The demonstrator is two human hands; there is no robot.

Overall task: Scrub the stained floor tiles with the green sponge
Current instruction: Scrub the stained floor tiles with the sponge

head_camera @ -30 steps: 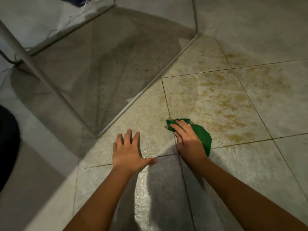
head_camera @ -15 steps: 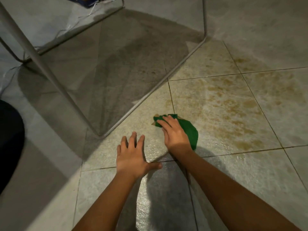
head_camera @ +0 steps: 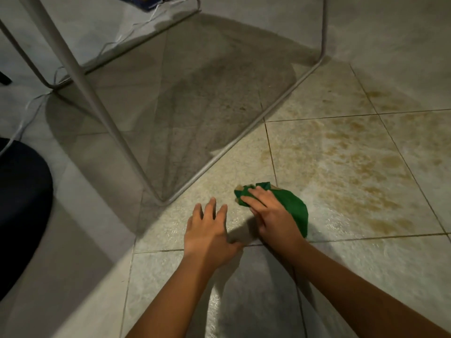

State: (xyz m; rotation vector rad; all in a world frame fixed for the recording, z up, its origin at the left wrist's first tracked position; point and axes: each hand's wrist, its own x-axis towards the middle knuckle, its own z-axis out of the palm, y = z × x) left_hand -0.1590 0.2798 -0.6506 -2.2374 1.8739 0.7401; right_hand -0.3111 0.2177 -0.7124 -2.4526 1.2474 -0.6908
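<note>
Head view showed the right hand (head_camera: 271, 214) pressing flat, fingers straight, on the green sponge (head_camera: 294, 206), just right of the metal frame (head_camera: 244, 134). The left hand (head_camera: 207, 231) lay spread on the tiles (head_camera: 366, 264) below that frame.

No text, label, brand, number or sign can be read anywhere on the floor. The one likely bearer is a dark blue object (head_camera: 148, 4) cut off by the top edge of the view, behind the metal frame (head_camera: 97, 111); it shows a yellowish patch, but this is too blurred and too cropped to make out any letters.
</note>
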